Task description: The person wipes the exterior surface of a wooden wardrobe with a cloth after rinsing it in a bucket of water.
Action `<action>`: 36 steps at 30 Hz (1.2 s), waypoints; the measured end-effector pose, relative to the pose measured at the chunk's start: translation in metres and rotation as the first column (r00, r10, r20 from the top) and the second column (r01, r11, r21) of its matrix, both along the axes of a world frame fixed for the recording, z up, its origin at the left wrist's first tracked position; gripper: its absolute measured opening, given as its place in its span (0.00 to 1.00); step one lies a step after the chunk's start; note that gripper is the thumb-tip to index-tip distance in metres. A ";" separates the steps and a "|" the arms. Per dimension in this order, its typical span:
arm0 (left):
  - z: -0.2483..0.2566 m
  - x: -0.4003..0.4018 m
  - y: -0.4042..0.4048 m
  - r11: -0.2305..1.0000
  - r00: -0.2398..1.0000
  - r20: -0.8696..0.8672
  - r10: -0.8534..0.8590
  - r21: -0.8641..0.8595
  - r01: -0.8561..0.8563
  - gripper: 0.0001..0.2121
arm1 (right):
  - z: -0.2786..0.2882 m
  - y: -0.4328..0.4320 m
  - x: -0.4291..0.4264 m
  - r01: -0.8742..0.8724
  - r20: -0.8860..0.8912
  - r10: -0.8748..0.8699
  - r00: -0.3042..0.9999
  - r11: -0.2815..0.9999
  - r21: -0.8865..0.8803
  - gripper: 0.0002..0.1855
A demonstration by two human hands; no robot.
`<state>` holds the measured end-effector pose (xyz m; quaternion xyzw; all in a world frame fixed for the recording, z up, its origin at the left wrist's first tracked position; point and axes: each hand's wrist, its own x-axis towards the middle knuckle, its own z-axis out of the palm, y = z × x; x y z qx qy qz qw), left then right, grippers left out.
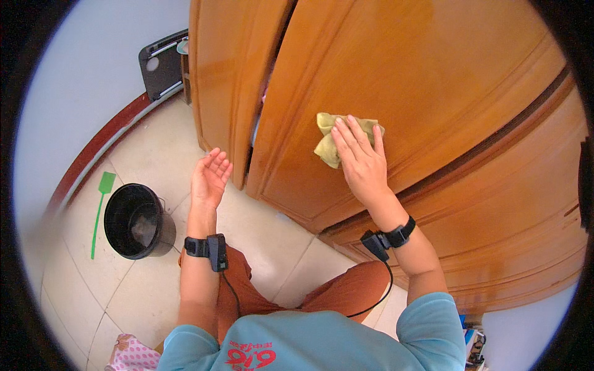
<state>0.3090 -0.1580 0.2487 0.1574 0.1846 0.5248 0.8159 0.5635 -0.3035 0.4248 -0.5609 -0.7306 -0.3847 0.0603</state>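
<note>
A crumpled yellow cloth point(328, 147) lies flat against the wooden cabinet door point(371, 69), pressed there by my right hand point(364, 162). The fingers of that hand are spread over the cloth, and part of it sticks out to their left. My left hand point(211, 178) holds nothing; its palm is turned up with the fingers slightly curled, in front of the lower edge of a second door panel point(227, 92). Both wrists wear black straps with small devices and cables.
A black plastic bucket point(167, 232) stands on the tiled floor at the left, beside a green fly swatter point(106, 182). A black folding table point(160, 74) leans by the wall. Pink dotted fabric point(134, 355) lies at bottom left, and assorted items point(475, 348) are at bottom right.
</note>
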 end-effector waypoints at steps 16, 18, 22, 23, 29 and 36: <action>0.002 -0.001 0.000 1.000 1.000 -0.004 0.003 -0.010 -0.003 0.12 | -0.003 -0.003 0.003 -0.013 0.021 0.014 1.000 0.998 -0.069 0.21; -0.003 -0.003 0.002 1.000 1.000 -0.004 0.020 -0.001 -0.020 0.12 | -0.010 -0.023 0.022 -0.005 0.035 0.007 0.999 0.999 -0.045 0.20; -0.001 -0.004 0.001 1.000 0.999 -0.023 0.022 -0.001 -0.022 0.12 | 0.035 -0.026 0.029 0.059 0.010 -0.062 0.998 0.978 0.199 0.20; 0.000 -0.005 0.000 1.000 1.000 -0.019 0.017 -0.006 -0.017 0.12 | 0.051 -0.021 0.024 0.076 -0.021 -0.073 0.997 0.958 0.275 0.20; 0.011 0.002 -0.005 1.000 0.999 -0.024 0.025 0.012 -0.025 0.12 | 0.006 -0.007 0.024 -0.034 0.076 0.029 0.997 0.996 0.079 0.21; 0.008 -0.003 -0.002 0.999 0.999 -0.025 0.032 -0.014 -0.033 0.13 | -0.016 -0.011 0.025 -0.122 0.050 0.128 0.990 0.986 -0.112 0.19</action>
